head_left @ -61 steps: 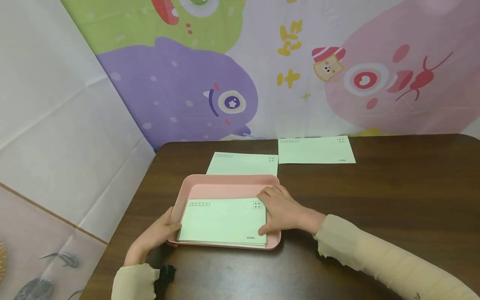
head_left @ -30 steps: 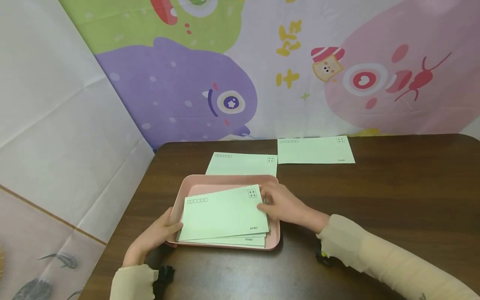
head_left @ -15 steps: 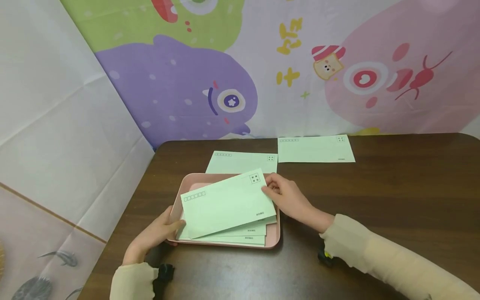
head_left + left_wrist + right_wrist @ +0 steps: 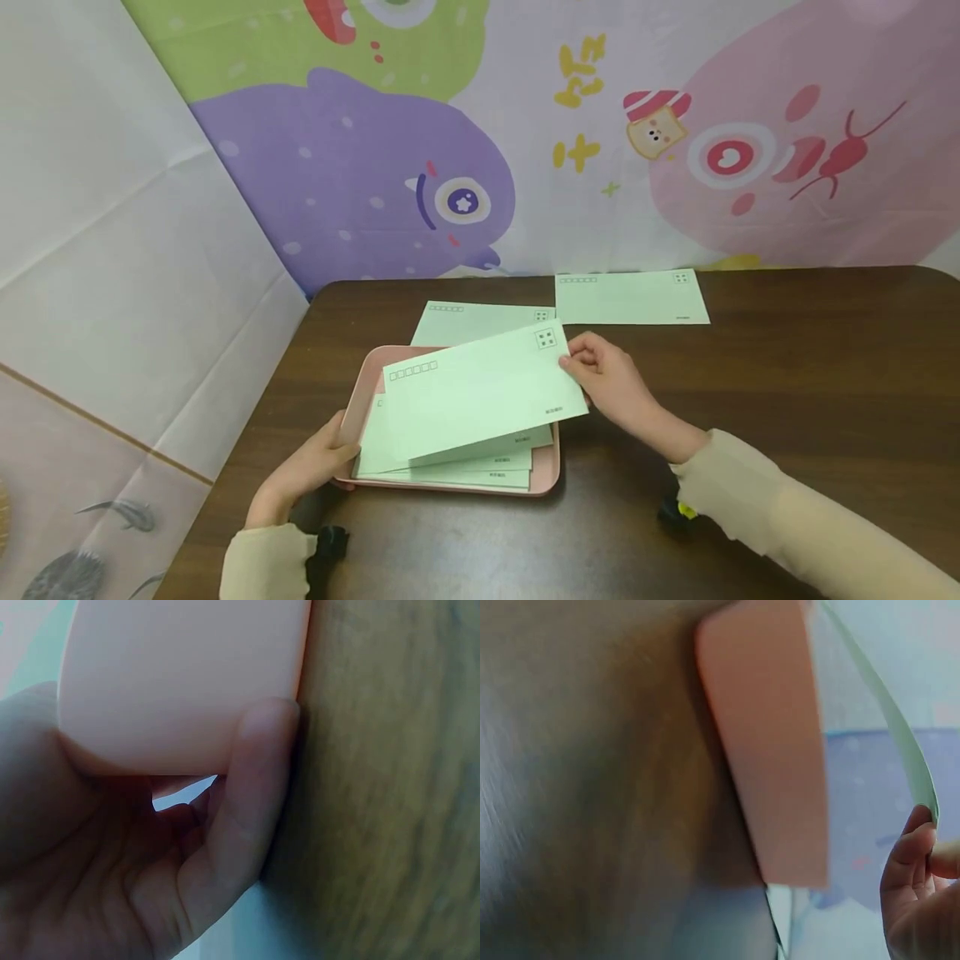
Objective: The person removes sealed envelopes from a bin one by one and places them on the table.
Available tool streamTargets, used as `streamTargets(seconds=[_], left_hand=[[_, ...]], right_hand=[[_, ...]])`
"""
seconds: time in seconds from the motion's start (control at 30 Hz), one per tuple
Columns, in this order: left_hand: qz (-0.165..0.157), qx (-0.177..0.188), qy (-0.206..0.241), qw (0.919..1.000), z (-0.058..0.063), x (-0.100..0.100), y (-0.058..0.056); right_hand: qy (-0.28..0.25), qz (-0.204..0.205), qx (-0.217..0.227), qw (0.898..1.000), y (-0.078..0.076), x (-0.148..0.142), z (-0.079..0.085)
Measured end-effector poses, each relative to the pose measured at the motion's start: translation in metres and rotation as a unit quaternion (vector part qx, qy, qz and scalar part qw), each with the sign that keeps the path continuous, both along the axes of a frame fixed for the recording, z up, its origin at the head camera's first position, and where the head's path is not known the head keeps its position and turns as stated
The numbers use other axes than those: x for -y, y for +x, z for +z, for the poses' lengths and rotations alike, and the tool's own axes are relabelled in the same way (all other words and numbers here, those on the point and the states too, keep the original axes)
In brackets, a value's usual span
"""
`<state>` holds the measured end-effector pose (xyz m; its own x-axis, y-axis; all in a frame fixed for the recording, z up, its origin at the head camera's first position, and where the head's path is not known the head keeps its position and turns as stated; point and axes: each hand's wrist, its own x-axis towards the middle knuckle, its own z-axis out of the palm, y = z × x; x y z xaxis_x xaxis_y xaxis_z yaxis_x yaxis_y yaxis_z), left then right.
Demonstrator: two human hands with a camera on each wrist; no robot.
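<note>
My right hand (image 4: pixel 618 387) pinches a pale green envelope (image 4: pixel 480 392) by its right edge, thumb on top. The envelope is tilted, raised above the pink tray (image 4: pixel 457 360) and reaching past its right side. In the right wrist view the envelope (image 4: pixel 909 754) bends in a thin curve up from the fingertips. Under it, several more envelopes (image 4: pixel 517 479) lie fanned in the tray. My left hand (image 4: pixel 315 462) grips the tray's left side, thumb over the rim. In the left wrist view fingers (image 4: pixel 259 757) curl beneath the tray's corner (image 4: pixel 180 697).
Behind the tray an envelope (image 4: pixel 468 323) lies flat on the brown table (image 4: pixel 787 375), partly covered. To its right another envelope (image 4: pixel 630 298) lies along the back edge. A cartoon-printed cloth (image 4: pixel 405 183) hangs behind the table.
My right hand has drawn the top envelope off the pile, lifting it up and to the right. The envelopes underneath have fanned out. My left hand stays at the tray.
</note>
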<state>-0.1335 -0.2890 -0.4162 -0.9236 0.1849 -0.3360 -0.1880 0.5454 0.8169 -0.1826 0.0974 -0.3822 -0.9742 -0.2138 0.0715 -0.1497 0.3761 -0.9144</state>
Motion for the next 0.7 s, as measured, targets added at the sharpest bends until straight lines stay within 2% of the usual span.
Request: streamTargets(seconds=[0.3, 0.7], left_hand=[[-0.006, 0.003, 0.011, 0.9999, 0.001, 0.001, 0.0], [-0.011, -0.009, 0.002, 0.9999, 0.0, 0.002, 0.0]], right_hand=[[0.06, -0.063, -0.035, 0.996, -0.01, -0.043, 0.013], [0.094, -0.104, -0.016, 0.99, -0.01, -0.097, 0.007]])
